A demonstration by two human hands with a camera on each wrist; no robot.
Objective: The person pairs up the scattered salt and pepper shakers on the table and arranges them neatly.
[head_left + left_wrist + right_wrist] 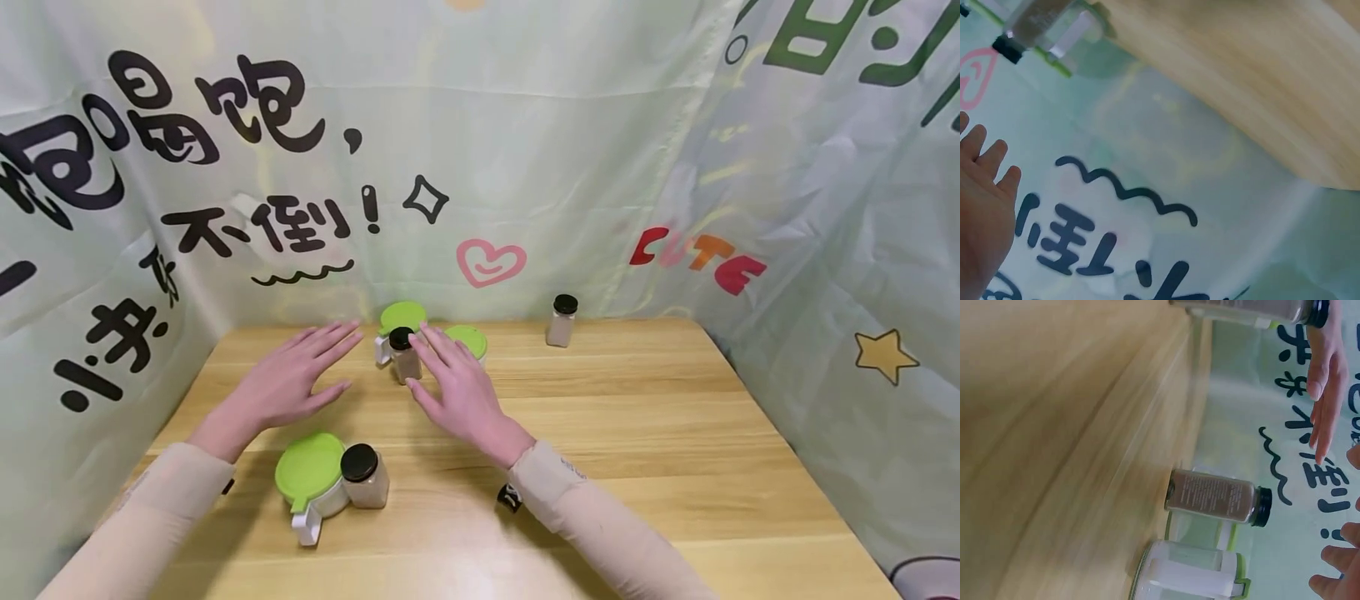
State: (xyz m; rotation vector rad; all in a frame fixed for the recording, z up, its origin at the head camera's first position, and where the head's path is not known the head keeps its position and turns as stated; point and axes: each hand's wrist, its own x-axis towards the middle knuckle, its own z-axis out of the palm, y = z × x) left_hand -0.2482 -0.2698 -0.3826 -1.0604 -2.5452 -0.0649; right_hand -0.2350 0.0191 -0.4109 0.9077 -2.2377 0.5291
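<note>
My left hand point(296, 385) hovers over the left of the table with its fingers straight and nothing in it. Just right of it, my right hand point(463, 396) is also straight-fingered, its fingertips overlapping a black-capped spice bottle point(406, 364) in the head view. In the right wrist view that brownish bottle point(1210, 497) stands upright beside a clear jar with a white handle point(1188, 575). Behind it are a green-lidded jar point(402, 317) and another green-lidded jar point(470, 340), partly hidden by my right hand. Nearer me, a third green-lidded jar point(309, 468) stands beside a black-capped bottle point(366, 479).
One more black-capped bottle point(562, 323) stands at the back right of the wooden table point(637, 417). Printed cloth point(585, 150) hangs along the back and both sides. A small black object point(509, 497) shows beneath my right cuff.
</note>
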